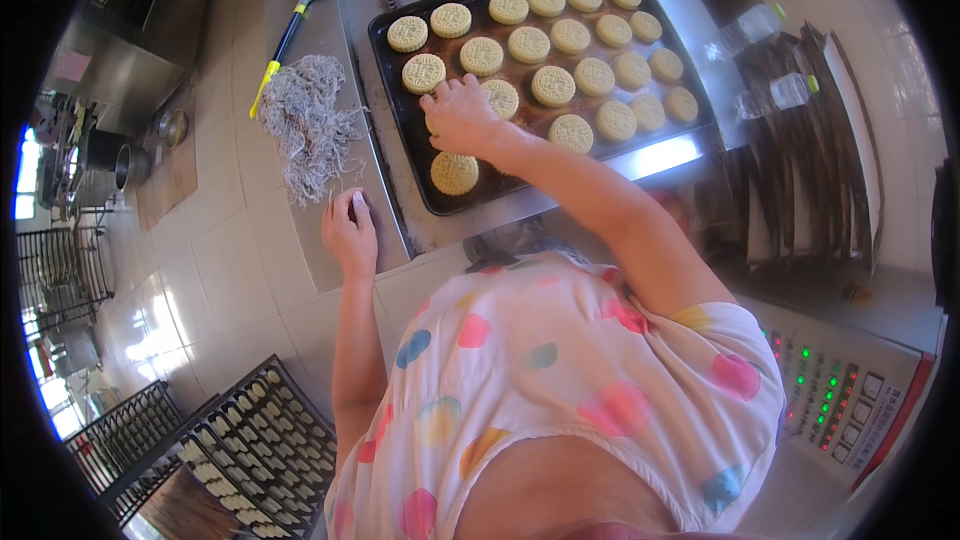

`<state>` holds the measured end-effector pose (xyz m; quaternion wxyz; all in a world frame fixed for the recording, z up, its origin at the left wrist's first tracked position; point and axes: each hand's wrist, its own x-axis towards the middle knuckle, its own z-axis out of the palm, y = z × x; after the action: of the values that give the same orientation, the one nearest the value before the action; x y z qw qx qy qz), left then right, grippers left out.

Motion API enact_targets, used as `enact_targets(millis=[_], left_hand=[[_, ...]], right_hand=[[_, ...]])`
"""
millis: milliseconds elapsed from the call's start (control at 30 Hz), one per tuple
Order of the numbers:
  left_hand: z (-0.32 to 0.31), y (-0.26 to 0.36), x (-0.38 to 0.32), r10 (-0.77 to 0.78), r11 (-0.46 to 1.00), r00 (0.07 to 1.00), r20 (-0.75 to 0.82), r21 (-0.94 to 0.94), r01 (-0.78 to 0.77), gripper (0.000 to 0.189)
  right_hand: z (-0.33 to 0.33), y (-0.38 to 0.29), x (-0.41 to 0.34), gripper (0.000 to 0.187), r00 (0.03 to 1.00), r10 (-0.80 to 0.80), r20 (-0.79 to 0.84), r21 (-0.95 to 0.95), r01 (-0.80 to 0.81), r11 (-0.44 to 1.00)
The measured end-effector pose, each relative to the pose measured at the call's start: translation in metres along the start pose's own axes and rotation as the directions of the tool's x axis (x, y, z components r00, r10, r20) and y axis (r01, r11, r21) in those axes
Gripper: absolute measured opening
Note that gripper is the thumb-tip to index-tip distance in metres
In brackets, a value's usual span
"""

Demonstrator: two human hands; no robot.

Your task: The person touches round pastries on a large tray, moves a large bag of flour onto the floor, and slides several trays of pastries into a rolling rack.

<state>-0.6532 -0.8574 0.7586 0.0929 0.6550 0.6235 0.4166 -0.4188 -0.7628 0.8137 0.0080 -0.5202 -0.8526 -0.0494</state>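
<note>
Rows of round, pale-yellow molded pastries with fluted edges, such as this mooncake (553,85), lie on a dark metal baking tray (442,204). My right hand (463,117) reaches over the tray's left part, its fingers bent down on a pastry that is mostly hidden beneath the palm. Another pastry (454,173) sits just below that hand, near the tray's corner. My left hand (351,231) is at the edge of the steel counter, fingers loosely curled, with nothing visible in it. Above it lies a grey string mop head (311,120).
A scraper with a black and yellow handle (285,37) lies beyond the mop head. Plastic bottles (787,91) stand right of the tray, by a stack of dark trays (795,187). A rack of filled trays (259,435) is at lower left, a lit control panel (832,390) at lower right.
</note>
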Motion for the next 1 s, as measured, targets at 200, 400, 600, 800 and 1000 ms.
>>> enact_targets(millis=[200, 400, 600, 800, 1000], left_hand=[[-0.003, 0.005, 0.0, -0.035, 0.999, 0.999, 0.02, 0.011, 0.035, 0.012], [-0.003, 0.018, -0.016, 0.028, 0.991, 0.999, -0.031, 0.133, -0.024, 0.012], [-0.004, 0.028, -0.015, 0.121, 0.954, 0.992, -0.048, 0.283, -0.102, 0.012], [-0.001, 0.029, -0.017, 0.055, 0.946, 0.996, -0.066, 0.324, -0.031, 0.012], [0.008, 0.028, -0.019, -0.071, 0.959, 0.991, -0.115, 0.266, 0.1, 0.014]], right_hand=[[0.002, 0.014, 0.004, 0.05, 0.986, 0.012, -0.165, 0.257, 0.031, 0.966], [-0.006, 0.142, 0.037, 0.047, 0.956, 0.267, -0.118, 0.172, -0.245, 0.954], [0.012, 0.22, 0.084, 0.063, 0.943, 0.332, -0.02, -0.015, -0.333, 0.943], [0.024, 0.225, 0.111, 0.058, 0.966, 0.242, 0.091, -0.012, -0.242, 0.97], [0.025, 0.225, 0.117, 0.05, 0.968, 0.232, 0.1, -0.072, -0.225, 0.972]])
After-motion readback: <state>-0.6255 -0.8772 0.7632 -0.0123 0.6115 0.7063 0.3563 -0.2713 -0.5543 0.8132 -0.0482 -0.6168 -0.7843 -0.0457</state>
